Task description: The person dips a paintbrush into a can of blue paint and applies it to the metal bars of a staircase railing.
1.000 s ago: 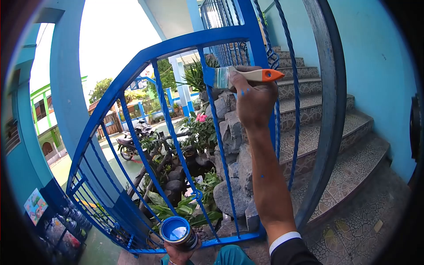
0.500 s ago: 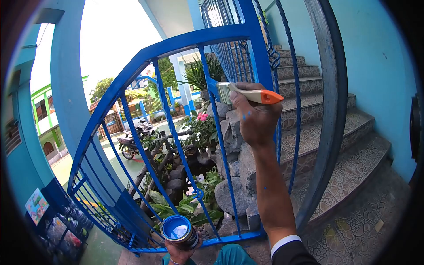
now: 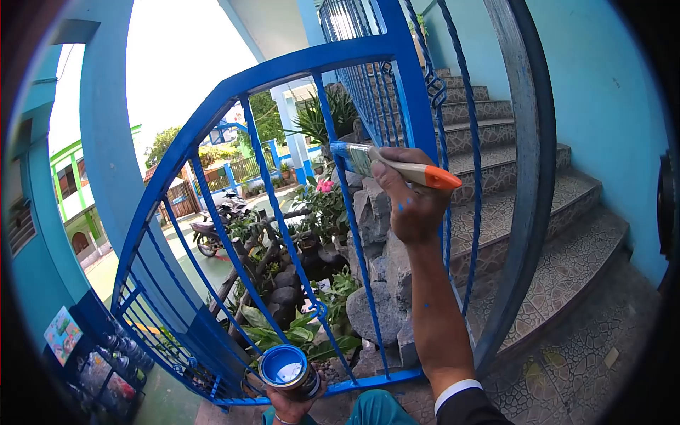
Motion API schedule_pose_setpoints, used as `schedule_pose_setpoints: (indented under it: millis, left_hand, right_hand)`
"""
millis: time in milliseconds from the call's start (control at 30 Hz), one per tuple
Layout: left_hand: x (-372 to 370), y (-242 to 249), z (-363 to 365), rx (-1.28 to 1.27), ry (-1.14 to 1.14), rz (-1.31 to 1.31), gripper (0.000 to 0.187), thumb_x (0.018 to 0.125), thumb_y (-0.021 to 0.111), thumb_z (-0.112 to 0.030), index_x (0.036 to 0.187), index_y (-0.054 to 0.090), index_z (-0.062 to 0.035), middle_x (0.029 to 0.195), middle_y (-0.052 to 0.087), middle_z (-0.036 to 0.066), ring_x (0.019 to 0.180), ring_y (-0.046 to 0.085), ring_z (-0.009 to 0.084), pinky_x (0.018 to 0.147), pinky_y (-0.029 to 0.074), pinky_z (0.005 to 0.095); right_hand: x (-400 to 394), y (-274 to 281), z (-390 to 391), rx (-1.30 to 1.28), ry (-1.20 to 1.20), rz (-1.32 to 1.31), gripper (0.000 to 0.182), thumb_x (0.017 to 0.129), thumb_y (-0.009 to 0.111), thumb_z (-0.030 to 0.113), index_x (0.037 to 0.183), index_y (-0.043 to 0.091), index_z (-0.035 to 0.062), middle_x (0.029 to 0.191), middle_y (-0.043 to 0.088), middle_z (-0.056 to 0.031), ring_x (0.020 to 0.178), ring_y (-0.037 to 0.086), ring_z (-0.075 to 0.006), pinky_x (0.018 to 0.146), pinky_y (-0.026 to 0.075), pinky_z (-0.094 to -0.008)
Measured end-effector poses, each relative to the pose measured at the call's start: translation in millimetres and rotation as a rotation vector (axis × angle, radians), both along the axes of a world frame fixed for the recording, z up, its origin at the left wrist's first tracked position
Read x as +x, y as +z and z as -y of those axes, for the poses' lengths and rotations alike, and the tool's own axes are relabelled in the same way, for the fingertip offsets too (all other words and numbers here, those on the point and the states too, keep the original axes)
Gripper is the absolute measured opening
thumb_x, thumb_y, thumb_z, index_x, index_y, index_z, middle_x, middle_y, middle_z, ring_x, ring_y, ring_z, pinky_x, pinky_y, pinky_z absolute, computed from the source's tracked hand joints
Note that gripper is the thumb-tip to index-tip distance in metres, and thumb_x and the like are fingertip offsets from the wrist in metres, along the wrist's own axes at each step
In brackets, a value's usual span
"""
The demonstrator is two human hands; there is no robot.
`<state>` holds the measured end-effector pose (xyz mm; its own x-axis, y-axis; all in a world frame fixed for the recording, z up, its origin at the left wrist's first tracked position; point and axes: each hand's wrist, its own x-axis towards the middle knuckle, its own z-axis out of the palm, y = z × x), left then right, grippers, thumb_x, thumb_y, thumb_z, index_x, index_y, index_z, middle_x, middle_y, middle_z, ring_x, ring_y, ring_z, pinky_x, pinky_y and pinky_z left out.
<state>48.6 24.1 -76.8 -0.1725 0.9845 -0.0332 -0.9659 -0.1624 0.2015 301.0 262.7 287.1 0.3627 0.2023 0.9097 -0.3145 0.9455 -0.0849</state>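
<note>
My right hand (image 3: 414, 191) is closed around a paintbrush (image 3: 404, 167) with a pale wooden handle and an orange end. Its blue-coated bristles touch a twisted vertical bar (image 3: 352, 218) of the blue metal railing (image 3: 304, 61). Small blue paint spots mark the back of this hand. Low in the view, my left hand (image 3: 292, 405) grips an open paint can (image 3: 283, 366) from beneath and the side. Blue paint coats the can's inner wall, and a pale reflection shows on the paint inside.
Behind the railing are grey rocks (image 3: 373, 312), leafy plants and pink flowers (image 3: 324, 185). Tiled stairs (image 3: 524, 205) climb at the right beside a grey curved post (image 3: 533, 142). A motorcycle (image 3: 212, 230) stands farther off. Bottles (image 3: 117, 354) sit at lower left.
My right hand and the paintbrush have moved slightly down along the bar, and the brush handle now tilts more. My left hand stays in place with the paint can.
</note>
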Motion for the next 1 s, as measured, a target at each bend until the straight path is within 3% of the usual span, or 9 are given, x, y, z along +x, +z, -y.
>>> schedule_pose_setpoints:
  millis: [100,233,333,367,467,500,633,733,1000]
  left_hand:
    - [2,2,0,-0.005,-0.006,0.033,0.097,0.090,0.052,-0.080,0.154,0.051,-0.0067,0.145,0.060,0.025,0.135,0.054,0.0483,0.118,0.038,0.0704]
    - [2,-2,-2,-0.009,0.011,0.020,0.099,0.089,0.053,-0.081,0.154,0.051,-0.0056,0.145,0.060,0.025,0.136,0.053,0.0484,0.118,0.039,0.0699]
    - [2,-4,-3,0.000,0.034,-0.048,0.099,0.089,0.053,-0.080,0.154,0.051,-0.0051,0.146,0.059,0.025,0.136,0.053,0.0481,0.118,0.039,0.0690]
    - [2,-4,-3,0.003,0.045,-0.075,0.099,0.090,0.053,-0.080,0.154,0.051,-0.0050,0.146,0.059,0.024,0.136,0.053,0.0480,0.118,0.040,0.0686]
    - [3,-1,-4,0.014,0.015,-0.038,0.099,0.089,0.053,-0.080,0.154,0.051,-0.0054,0.146,0.060,0.024,0.136,0.053,0.0478,0.117,0.040,0.0683]
    - [4,-1,-4,0.017,0.007,-0.023,0.099,0.089,0.053,-0.080,0.154,0.051,-0.0055,0.146,0.060,0.024,0.136,0.054,0.0477,0.117,0.040,0.0682]
    - [4,2,-3,0.027,-0.020,0.005,0.098,0.089,0.054,-0.080,0.154,0.052,-0.0060,0.146,0.060,0.024,0.135,0.054,0.0474,0.117,0.041,0.0677]
    - [6,4,-2,0.042,-0.048,0.027,0.098,0.089,0.054,-0.080,0.154,0.052,-0.0064,0.145,0.061,0.024,0.135,0.055,0.0472,0.116,0.041,0.0673]
    - [4,3,0,0.018,-0.003,-0.021,0.097,0.088,0.056,-0.078,0.154,0.052,-0.0064,0.143,0.061,0.024,0.134,0.055,0.0472,0.114,0.043,0.0673]
  right_hand:
    - [-2,25,-11,0.080,-0.105,-0.159,0.015,0.095,0.079,0.003,0.109,0.078,-0.0025,0.104,0.081,-0.0161,0.093,0.080,-0.0228,0.081,0.064,-0.0339]
    - [-17,67,-10,0.053,-0.234,-0.082,0.018,0.093,0.079,0.004,0.110,0.078,-0.0009,0.105,0.080,-0.0180,0.095,0.080,-0.0308,0.084,0.064,-0.0388]
    - [-26,74,-2,0.186,-0.431,-0.022,0.020,0.095,0.081,0.007,0.114,0.080,0.0014,0.107,0.082,-0.0146,0.096,0.081,-0.0237,0.086,0.064,-0.0344]
    - [-25,70,1,0.248,-0.485,-0.005,0.020,0.093,0.081,0.005,0.113,0.080,0.0023,0.107,0.082,-0.0144,0.095,0.081,-0.0260,0.086,0.065,-0.0353]
    - [-7,44,10,0.303,-0.445,0.079,0.019,0.092,0.081,0.002,0.111,0.080,0.0012,0.108,0.082,-0.0148,0.097,0.081,-0.0248,0.086,0.065,-0.0352]
    - [0,36,11,0.251,-0.322,0.121,0.020,0.092,0.080,-0.001,0.112,0.079,0.0002,0.110,0.081,-0.0156,0.099,0.080,-0.0242,0.087,0.065,-0.0353]
    - [1,62,-3,0.327,-0.373,-0.095,0.017,0.093,0.080,0.004,0.110,0.080,0.0037,0.107,0.081,-0.0130,0.102,0.080,-0.0293,0.084,0.065,-0.0382]
    - [-7,82,-19,0.362,-0.375,-0.078,0.019,0.093,0.081,0.005,0.112,0.080,0.0033,0.109,0.081,-0.0131,0.102,0.080,-0.0298,0.084,0.065,-0.0380]
    - [-17,-24,-14,0.131,-0.166,0.020,0.019,0.090,0.081,0.000,0.109,0.080,0.0011,0.112,0.081,-0.0167,0.100,0.080,-0.0276,0.085,0.065,-0.0370]
